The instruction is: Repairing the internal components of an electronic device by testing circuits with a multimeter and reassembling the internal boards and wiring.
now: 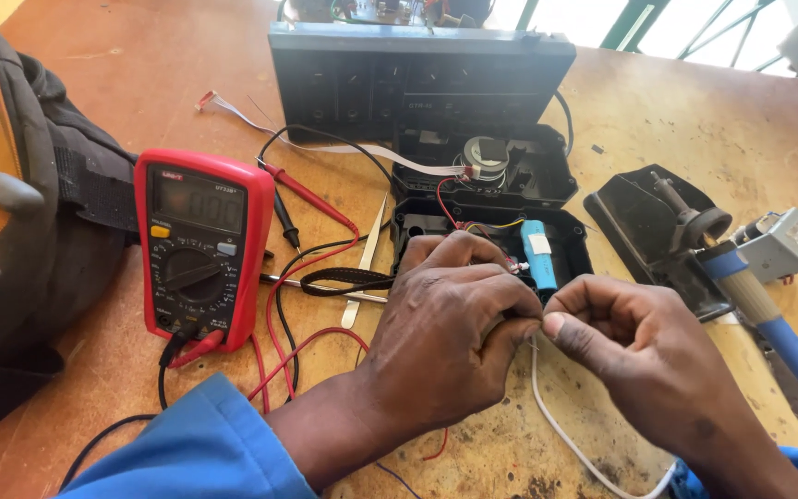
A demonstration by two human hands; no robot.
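Head view looking straight down, and both hands are working close together over the wooden table (602, 120). Left hand (454, 323) is curled tight, fingers folded in, its grip pinched shut on the end of a thin white wire (556, 420). Right hand (634, 337) meets it thumb to thumb, grip also pinched closed on that same wire end, the fingertips of the two hands touching. From the pinch the white wire drops down and loops away toward the near table edge. Just behind the knuckles sits an opened black plastic case (491, 222), with a blue cylindrical cell (538, 254) lying in its near half and red and yellow leads beside it; the left hand's knuckles cover part of that half. Off to the left stands a red multimeter (198, 249), its red and black probe leads snaking across the table toward the hands. To the right lies a blue-handled soldering iron (773, 323) beside its black stand (662, 231). A dark tool bag (25, 222) sits at far left.
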